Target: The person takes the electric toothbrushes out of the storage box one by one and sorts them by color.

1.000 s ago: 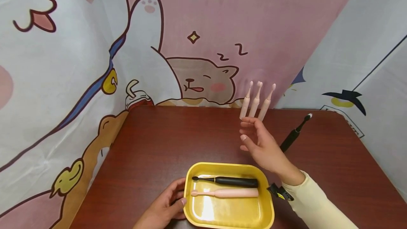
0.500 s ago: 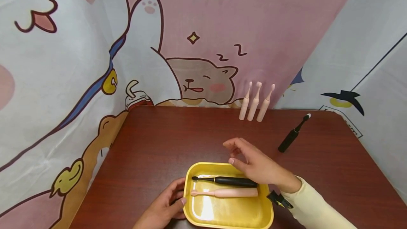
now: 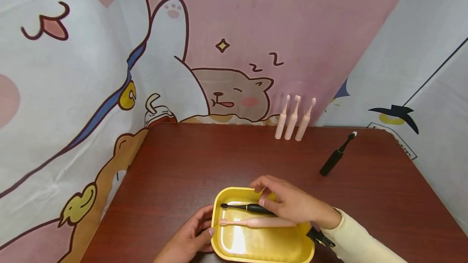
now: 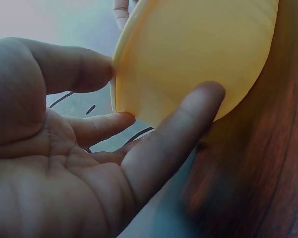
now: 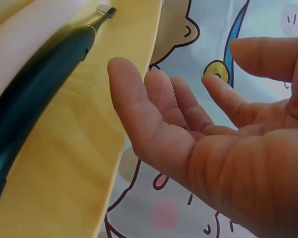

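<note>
A yellow tray [image 3: 256, 248] stands at the table's front, holding a black electric toothbrush [image 3: 253, 208] and a pink electric toothbrush [image 3: 257, 222] lying side by side, heads to the left. My left hand [image 3: 185, 236] rests against the tray's left side. In the left wrist view its spread fingers [image 4: 181, 119] touch the outer wall and the thumb meets the rim. Over the tray's far right part is my right hand [image 3: 292, 203], covering the black toothbrush's handle end from the head. The right wrist view shows its fingers [image 5: 134, 106] loosely bent beside the rim, nothing in them.
Three pink electric toothbrushes [image 3: 291, 127] stand upright near the back edge of the brown table [image 3: 190, 157]. Right of them, closer in, stands a black electric toothbrush [image 3: 332, 162]. A printed cartoon cloth [image 3: 314, 31] hangs behind the table and along its sides.
My right hand has moved from before the three pink toothbrushes leftward and nearer, down over the tray. The left hand keeps its place at the tray's side.
</note>
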Available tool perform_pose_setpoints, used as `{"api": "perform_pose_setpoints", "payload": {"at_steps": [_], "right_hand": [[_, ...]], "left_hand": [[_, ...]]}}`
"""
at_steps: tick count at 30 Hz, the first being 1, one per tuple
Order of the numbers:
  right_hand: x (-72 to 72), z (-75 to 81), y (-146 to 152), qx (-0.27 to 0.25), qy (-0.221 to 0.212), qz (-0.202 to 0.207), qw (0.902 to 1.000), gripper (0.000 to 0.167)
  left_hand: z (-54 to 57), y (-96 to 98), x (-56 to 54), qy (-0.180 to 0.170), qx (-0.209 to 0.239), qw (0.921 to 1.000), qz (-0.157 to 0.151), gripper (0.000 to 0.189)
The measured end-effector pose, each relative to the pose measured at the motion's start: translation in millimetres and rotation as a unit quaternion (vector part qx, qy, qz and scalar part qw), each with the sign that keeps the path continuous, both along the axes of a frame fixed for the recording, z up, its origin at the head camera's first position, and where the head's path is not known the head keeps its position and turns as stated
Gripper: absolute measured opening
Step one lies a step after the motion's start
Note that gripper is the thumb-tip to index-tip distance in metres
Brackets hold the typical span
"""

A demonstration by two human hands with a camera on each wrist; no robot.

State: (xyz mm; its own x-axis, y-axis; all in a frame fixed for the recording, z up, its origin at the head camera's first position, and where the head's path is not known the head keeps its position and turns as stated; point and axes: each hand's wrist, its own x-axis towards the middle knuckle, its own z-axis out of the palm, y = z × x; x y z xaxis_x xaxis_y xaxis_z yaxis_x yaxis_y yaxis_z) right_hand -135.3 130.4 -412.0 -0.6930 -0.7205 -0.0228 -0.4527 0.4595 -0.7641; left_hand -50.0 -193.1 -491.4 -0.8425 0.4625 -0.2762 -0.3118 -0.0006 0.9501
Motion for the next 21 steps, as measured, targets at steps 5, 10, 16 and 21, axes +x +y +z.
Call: {"api": "perform_pose_setpoints", "payload": {"at_steps": [5, 10, 16, 21], "right_hand": [[-0.1, -4.8, -0.3, 0.009, -0.008, 0.024, 0.9996, 0.024], [0.1, -6.7, -0.7, 0.022, -0.009, 0.031, 0.9992, 0.023], [-1.4, -6.5, 0.1, 0.026, -0.009, 0.049, 0.9984, 0.024], [-1.9, -7.3, -0.3, 0.048, -0.018, 0.061, 0.9968, 0.026]], "left_hand": [[0.2, 0.1, 0.0, -0.001, 0.002, 1.0000, -0.002, 0.062], [0.0, 0.1, -0.4, 0.000, 0.000, 1.0000, -0.002, 0.062], [0.1, 0.0, -0.8, 0.003, -0.006, 1.0000, 0.001, 0.062], [-0.5, -0.1, -0.6, 0.001, -0.006, 1.0000, 0.001, 0.062]]}}
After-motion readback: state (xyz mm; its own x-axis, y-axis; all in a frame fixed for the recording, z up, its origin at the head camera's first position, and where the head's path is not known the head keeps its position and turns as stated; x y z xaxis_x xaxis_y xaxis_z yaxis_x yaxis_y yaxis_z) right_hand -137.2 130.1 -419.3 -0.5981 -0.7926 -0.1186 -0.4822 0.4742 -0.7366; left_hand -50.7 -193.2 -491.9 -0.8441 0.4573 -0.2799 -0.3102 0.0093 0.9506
